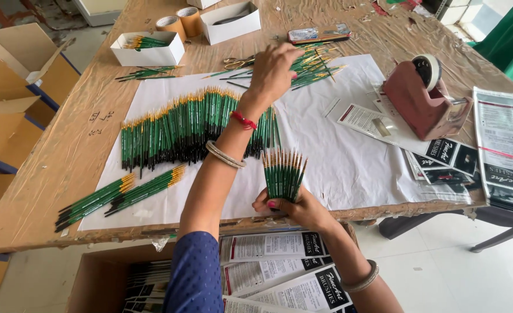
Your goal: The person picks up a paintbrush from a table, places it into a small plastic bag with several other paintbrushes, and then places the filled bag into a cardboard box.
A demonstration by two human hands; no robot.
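We see a reddish tape dispenser standing on the right of the table, beside black-and-white printed packets. Two rolls of brown tape sit at the far edge between white boxes, and cardboard cartons stand on the floor to the left.

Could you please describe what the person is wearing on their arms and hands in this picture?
The left hand has a red thread band at the wrist and a thin silver-coloured bangle further down the forearm. A dark blue sleeve with fine dots covers the upper left arm. The right hand has pink-painted nails, and a pale metal bangle sits on its forearm. No gloves or rings are visible.
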